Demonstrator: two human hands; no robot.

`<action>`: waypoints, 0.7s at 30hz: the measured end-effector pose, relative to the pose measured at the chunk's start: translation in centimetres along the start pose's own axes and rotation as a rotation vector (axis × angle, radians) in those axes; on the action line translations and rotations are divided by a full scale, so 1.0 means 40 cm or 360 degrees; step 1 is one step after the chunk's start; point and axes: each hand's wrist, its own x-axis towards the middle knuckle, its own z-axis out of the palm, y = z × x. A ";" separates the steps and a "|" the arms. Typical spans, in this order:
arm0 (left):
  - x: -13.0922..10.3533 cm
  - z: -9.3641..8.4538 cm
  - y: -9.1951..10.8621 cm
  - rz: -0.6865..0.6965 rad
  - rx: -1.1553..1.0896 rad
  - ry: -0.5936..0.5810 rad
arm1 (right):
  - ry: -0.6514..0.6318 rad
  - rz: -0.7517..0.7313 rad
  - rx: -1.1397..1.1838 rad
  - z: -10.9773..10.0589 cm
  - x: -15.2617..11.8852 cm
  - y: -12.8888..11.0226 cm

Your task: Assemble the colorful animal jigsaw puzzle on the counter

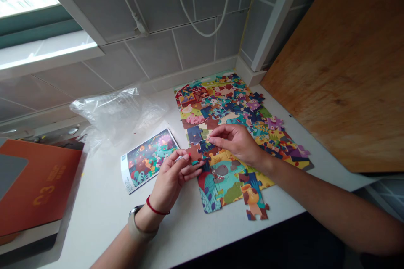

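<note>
My left hand (176, 170), with a red string and a watch on its wrist, pinches a reddish-brown puzzle piece (193, 154) at the left edge of the puzzle. My right hand (235, 141) hangs over the puzzle, thumb and forefinger pressed together near a dark blue piece (207, 147); anything between the fingertips is too small to make out. Below the hands lie joined pieces with a grey hippo and a green crocodile (232, 193). Many loose pieces (227, 105) are heaped on the farm picture. Joined pieces with an orange pot (251, 195) stick out at the front.
A picture leaflet (150, 159) lies left of the puzzle on the white table (104, 206). Behind it is a crumpled clear plastic bag (116, 111). An orange box (38, 185) stands at the far left, a wooden board (334, 71) at the right. White cables hang on the tiled wall.
</note>
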 end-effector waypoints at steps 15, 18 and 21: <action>-0.006 0.002 -0.008 -0.0017 0.0005 -0.0205 | 0.0021 0.0000 -0.0007 -0.003 0.000 0.006; -0.008 -0.002 -0.010 0.0001 -0.0029 -0.0258 | 0.0030 -0.0007 -0.0049 -0.004 -0.001 0.006; -0.012 0.000 -0.007 -0.0009 -0.0102 -0.0299 | 0.0032 -0.0013 -0.0068 -0.004 -0.002 0.006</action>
